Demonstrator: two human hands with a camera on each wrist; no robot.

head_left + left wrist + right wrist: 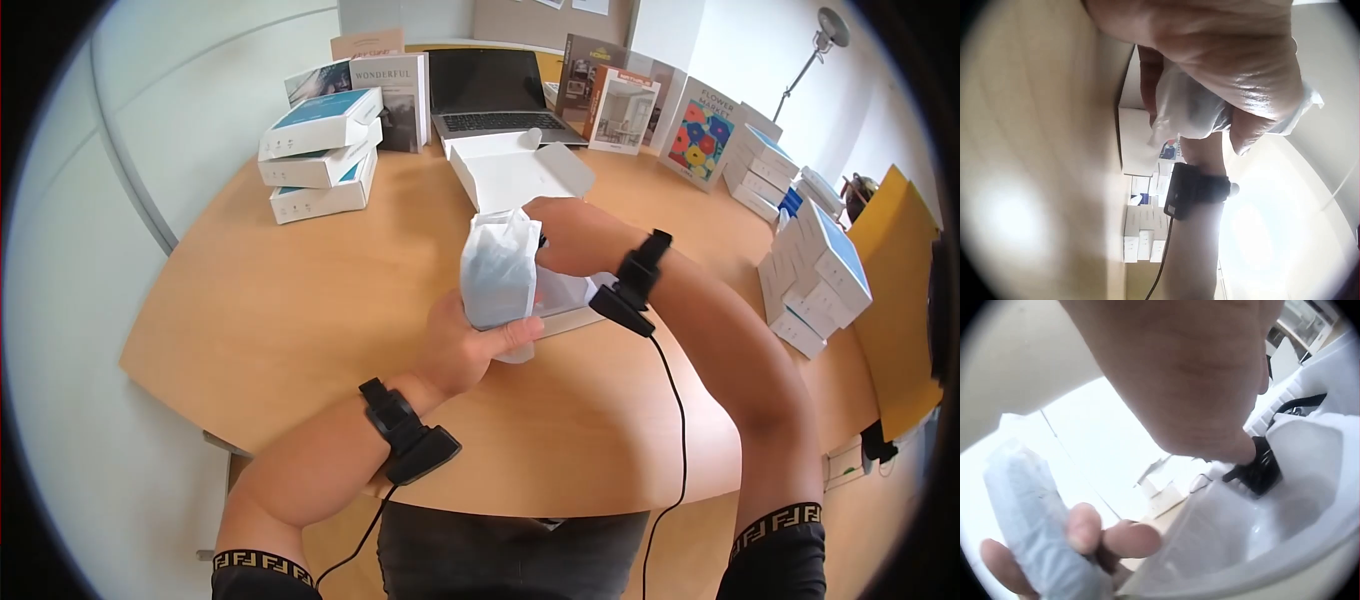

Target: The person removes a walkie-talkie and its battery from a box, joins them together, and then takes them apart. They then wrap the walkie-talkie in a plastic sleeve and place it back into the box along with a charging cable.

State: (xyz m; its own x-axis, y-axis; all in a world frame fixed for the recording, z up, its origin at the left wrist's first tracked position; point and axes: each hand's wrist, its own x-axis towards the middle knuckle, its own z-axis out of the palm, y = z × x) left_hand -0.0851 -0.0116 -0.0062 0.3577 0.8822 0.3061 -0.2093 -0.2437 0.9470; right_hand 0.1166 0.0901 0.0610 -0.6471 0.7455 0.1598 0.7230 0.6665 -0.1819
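Observation:
My left hand (pixel 458 345) grips a soft package wrapped in whitish translucent film (pixel 500 265), held upright over the near edge of an open white box (pixel 575 322). The fingers of that hand curl round the package in the right wrist view. My right hand (pixel 572 235) reaches down into the box behind the package. In the right wrist view its fingertips pinch a small glossy black piece (pixel 1264 467) at the white molded tray (pixel 1210 540). Another black strip (pixel 1300 403) lies further along in the tray. The contents of the wrapped package are hidden.
The box's raised lid (pixel 515 172) stands before an open laptop (pixel 490 90). White boxes are stacked at the left (pixel 322 155) and several more boxes (pixel 815 280) at the right. Upright books (pixel 620 110) line the back. Black cables (pixel 683 430) trail from both wrist cameras.

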